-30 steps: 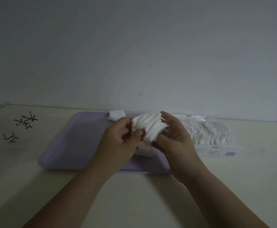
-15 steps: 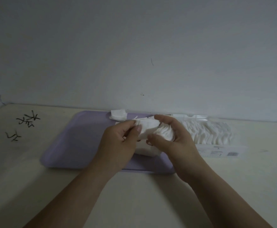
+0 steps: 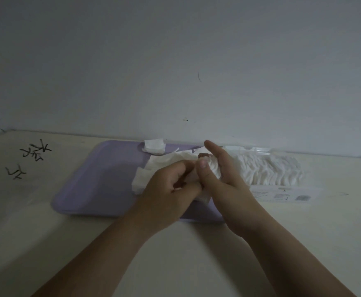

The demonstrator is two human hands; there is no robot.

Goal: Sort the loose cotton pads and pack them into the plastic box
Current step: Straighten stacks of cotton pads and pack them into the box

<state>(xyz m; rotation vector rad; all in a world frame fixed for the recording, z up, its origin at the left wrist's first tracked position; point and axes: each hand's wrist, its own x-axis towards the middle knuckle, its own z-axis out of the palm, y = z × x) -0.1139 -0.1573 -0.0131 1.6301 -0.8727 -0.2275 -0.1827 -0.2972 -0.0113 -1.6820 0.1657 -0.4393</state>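
Note:
White cotton pads lie in a loose heap point(image 3: 154, 168) on the right half of a lilac tray point(image 3: 102, 179). My left hand point(image 3: 171, 189) and my right hand point(image 3: 220, 179) meet over the heap. Both grip a small stack of pads point(image 3: 212, 168) between them; my right thumb presses on its near side and my right index finger points up. A separate pair of pads point(image 3: 154, 146) sits at the tray's far edge. The clear plastic box point(image 3: 282, 189) stands right of the tray, holding a row of upright pads point(image 3: 271, 170).
The tray and box sit on a cream table against a pale wall point(image 3: 175, 61). Black scribbled marks point(image 3: 34, 151) are on the table at the far left. The box's open lid point(image 3: 250, 149) lies against the wall behind it.
Both hands have come down from above the tray onto the heap, squeezing the fanned stack together. More loose pads show at the left of my hands.

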